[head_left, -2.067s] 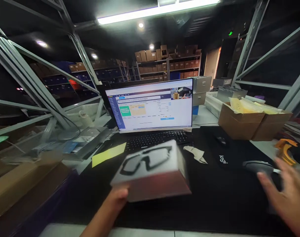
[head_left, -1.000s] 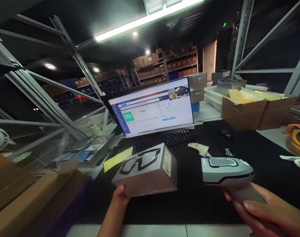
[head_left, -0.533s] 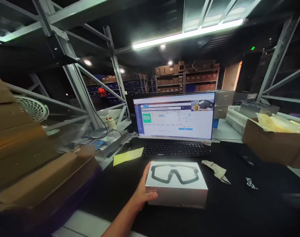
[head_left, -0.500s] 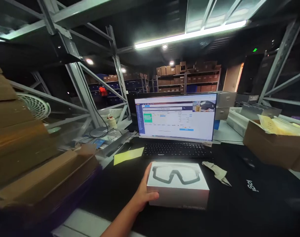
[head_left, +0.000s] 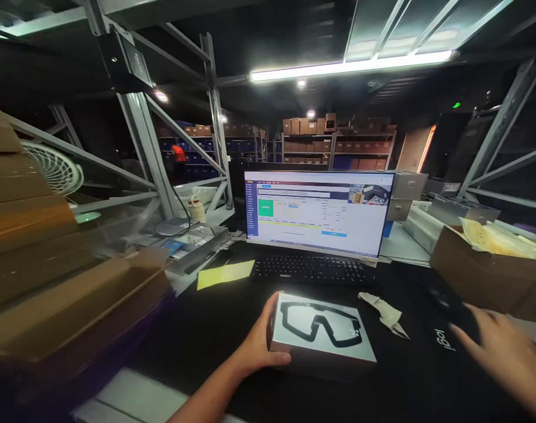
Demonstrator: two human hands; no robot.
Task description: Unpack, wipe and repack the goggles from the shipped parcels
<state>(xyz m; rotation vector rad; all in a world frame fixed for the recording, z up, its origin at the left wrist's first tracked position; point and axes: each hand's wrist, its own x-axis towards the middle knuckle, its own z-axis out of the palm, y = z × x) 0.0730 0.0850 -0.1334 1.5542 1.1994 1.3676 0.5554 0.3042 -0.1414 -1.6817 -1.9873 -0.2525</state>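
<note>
A white box (head_left: 323, 329) with a black goggle picture on its top is held at its left end by my left hand (head_left: 261, 341), thumb along the front side. It is just over the black desk mat; whether it touches the mat I cannot tell. At the right, my right hand (head_left: 499, 346) is partly blurred, thumb and fingers apart and nothing in it. Just beyond its fingertips lies a dark mouse (head_left: 442, 298). A crumpled pale scrap of paper (head_left: 386, 314) rests right of the box.
Behind the box stand a keyboard (head_left: 312, 269) and a lit monitor (head_left: 318, 214). A yellow paper slip (head_left: 226, 274) lies left of the keyboard. An open carton (head_left: 74, 299) is at the left, another carton (head_left: 483, 267) with yellowish packets at the right.
My right hand has come into view at the right, reaching toward the mouse. The box has turned slightly clockwise in my left hand. The monitor now shows a yellow line of text.
</note>
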